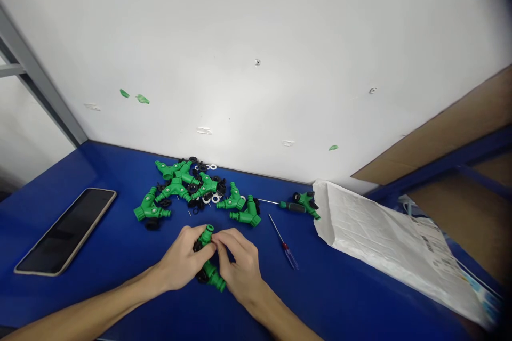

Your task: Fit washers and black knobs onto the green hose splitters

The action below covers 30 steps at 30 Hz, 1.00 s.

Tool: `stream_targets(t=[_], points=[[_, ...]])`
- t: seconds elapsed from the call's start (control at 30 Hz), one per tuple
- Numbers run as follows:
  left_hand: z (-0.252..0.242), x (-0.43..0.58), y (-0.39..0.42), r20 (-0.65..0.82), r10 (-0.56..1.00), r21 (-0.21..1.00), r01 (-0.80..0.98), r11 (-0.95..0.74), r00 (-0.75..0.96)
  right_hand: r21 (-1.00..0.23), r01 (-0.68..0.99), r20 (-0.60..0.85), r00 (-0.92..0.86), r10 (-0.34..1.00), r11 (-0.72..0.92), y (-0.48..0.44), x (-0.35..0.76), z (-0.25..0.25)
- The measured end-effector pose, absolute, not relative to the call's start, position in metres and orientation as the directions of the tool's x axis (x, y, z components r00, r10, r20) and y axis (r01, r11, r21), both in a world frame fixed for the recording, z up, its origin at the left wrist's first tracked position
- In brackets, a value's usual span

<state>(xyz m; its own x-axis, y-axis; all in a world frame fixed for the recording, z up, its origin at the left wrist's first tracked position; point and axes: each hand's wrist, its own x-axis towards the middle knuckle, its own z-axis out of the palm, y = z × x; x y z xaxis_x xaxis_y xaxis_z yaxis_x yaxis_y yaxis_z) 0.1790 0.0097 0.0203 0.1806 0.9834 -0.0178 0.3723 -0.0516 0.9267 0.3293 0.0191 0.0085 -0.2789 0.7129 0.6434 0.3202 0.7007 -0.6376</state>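
Both my hands meet low in the middle of the blue table (120,245) around one green Y-shaped plastic fitting (208,269) with black parts. My left hand (182,264) wraps its left side, fingers curled round the upper branch. My right hand (240,266) pinches the same fitting from the right, thumb and fingertips pressed at its top end. Just beyond my hands lies a pile of several more green fittings (180,186) mixed with black rings and white washers (212,198).
A phone (66,229) lies face up at the left. A small screwdriver (284,242) lies right of my hands, another green-handled tool (298,205) behind it. A white woven bag (384,240) lies at the right. A white wall rises behind the table.
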Motion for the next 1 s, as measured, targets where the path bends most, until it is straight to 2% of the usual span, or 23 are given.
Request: stream_targets(t=[0.13,0.23,0.4,0.5,0.63,0.73,0.8,0.83,0.93,0.97,1.0], points=[[0.029,0.176,0.014,-0.059,0.968,0.970,0.244,-0.003,0.245,-0.804,0.227,0.506,-0.223,0.833,0.549,0.025,0.332,0.013],[0.031,0.177,0.014,-0.118,0.934,0.987,0.146,0.072,0.338,-0.911,0.078,0.381,-0.217,0.899,0.405,0.031,0.335,0.016],[0.025,0.180,0.009,-0.290,0.875,0.955,0.055,0.292,0.387,-0.957,-0.044,0.287,-0.304,0.908,0.287,0.036,0.335,0.014],[0.022,0.181,0.008,-0.319,0.858,0.945,0.065,0.321,0.403,-0.976,-0.090,0.218,-0.317,0.923,0.199,0.036,0.335,0.010],[0.025,0.180,0.009,-0.275,0.864,0.961,0.096,0.259,0.422,-0.984,-0.046,0.180,-0.347,0.921,0.175,0.045,0.340,0.011],[0.029,0.178,0.010,-0.212,0.817,0.977,0.126,0.171,0.537,-0.969,0.126,0.156,-0.353,0.923,0.212,0.060,0.339,0.020],[0.031,0.177,0.010,-0.200,0.722,0.980,0.121,0.160,0.663,-0.917,0.276,0.155,-0.422,0.893,0.289,0.071,0.332,0.028],[0.031,0.176,0.010,-0.206,0.672,0.977,0.107,0.186,0.711,-0.853,0.380,0.144,-0.488,0.861,0.358,0.075,0.326,0.032],[0.030,0.176,0.010,-0.223,0.621,0.948,0.020,0.317,0.752,-0.466,0.681,0.017,-0.630,0.776,0.564,0.083,0.307,0.037],[0.029,0.176,0.010,-0.221,0.634,0.937,-0.019,0.350,0.741,-0.340,0.730,-0.026,-0.638,0.770,0.593,0.084,0.302,0.037],[0.028,0.176,0.010,-0.218,0.651,0.924,-0.060,0.377,0.727,-0.264,0.753,-0.054,-0.635,0.771,0.602,0.085,0.297,0.035]])
